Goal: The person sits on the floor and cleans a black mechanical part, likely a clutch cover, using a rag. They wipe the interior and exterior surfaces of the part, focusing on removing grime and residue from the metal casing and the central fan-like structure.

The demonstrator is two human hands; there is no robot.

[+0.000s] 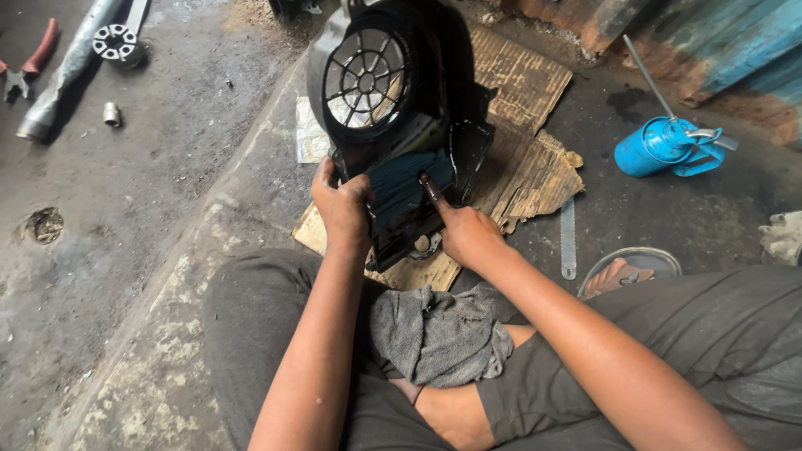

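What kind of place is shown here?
Probably a small repair workshop: a stained concrete floor, a blue oil can, pliers, and a black fan cover held by both hands.

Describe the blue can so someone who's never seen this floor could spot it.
Start at the black plastic fan housing standing on torn cardboard. Look right across the dark floor: the oil can lies there. It is the only bright blue thing, with a long thin spout.

Stained concrete floor (pixel 125 209), perhaps oily, under dull daylight.
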